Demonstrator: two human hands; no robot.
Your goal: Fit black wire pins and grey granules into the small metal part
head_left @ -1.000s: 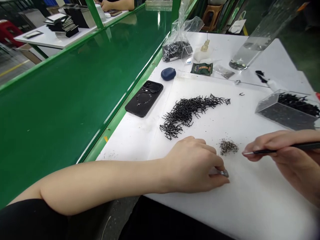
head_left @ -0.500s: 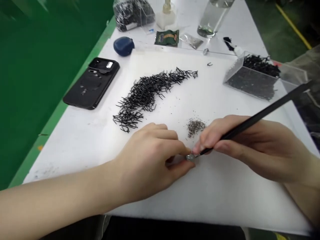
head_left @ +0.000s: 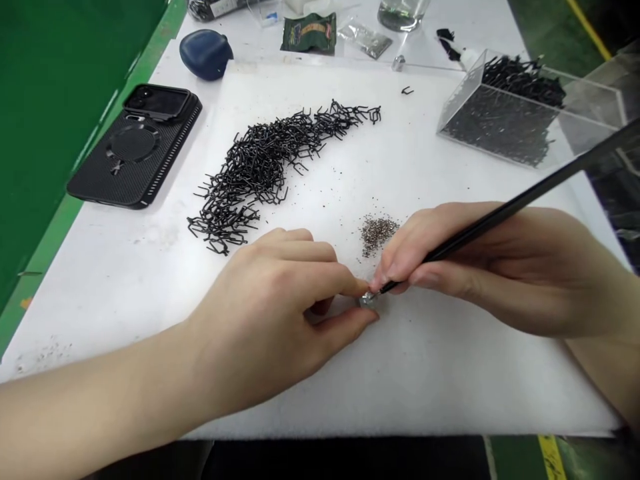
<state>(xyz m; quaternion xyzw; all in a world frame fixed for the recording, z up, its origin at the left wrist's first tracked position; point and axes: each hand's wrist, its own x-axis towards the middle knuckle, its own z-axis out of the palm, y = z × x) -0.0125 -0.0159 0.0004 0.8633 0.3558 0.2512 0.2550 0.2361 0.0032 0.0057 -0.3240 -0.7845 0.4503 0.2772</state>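
My left hand [head_left: 267,300] pinches a small silver metal part [head_left: 368,301] between thumb and fingertips, just above the white sheet [head_left: 425,393]. My right hand [head_left: 480,267] grips a slim black-handled pick [head_left: 505,200] like a pen, and its fine metal tip meets the silver part. The fingers hide most of that part. Close above both hands lies a small heap of grey grit [head_left: 377,233]. A long tangle of bent black wire pieces [head_left: 257,170] spreads up and to the left of my left hand, not touching it.
A clear box of black wire pieces [head_left: 500,123] stands at the upper right. A phone in a black case [head_left: 133,147] and a blue pouch [head_left: 205,55] lie at the upper left. A green packet [head_left: 309,33] and a glass vessel [head_left: 403,12] stand along the far edge.
My right hand has moved left, bringing the pick tip from apart onto the silver part. The view has tilted downward, so the table items sit higher in the picture.
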